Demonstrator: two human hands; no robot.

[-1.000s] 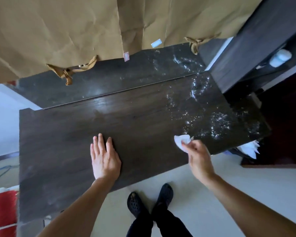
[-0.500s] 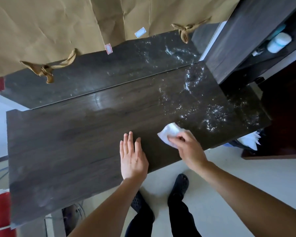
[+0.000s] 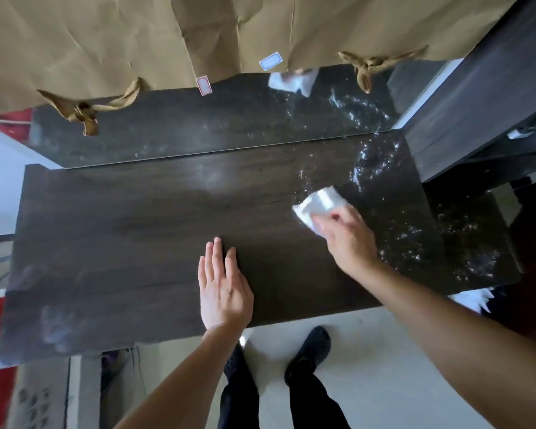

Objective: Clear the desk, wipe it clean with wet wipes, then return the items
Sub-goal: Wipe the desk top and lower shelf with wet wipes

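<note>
Dark wood of the bench (image 3: 130, 243) lies bare, so clearing is judged done, while wiping is under way: a white wet wipe (image 3: 317, 205) is pressed down by the right hand (image 3: 347, 239), the left hand (image 3: 223, 289) rests spread flat, and droplets (image 3: 409, 233) remain to its right.

One dark wood desk (image 3: 136, 243) anchors the count. On it lie two hands, the left hand (image 3: 225, 289) and the right hand (image 3: 347, 239), and one white wet wipe (image 3: 317, 204). Behind the desk hang two stickers (image 3: 270, 61) and two paper knots (image 3: 81, 113). Below the desk's near edge stand two black shoes (image 3: 310, 351).
</note>
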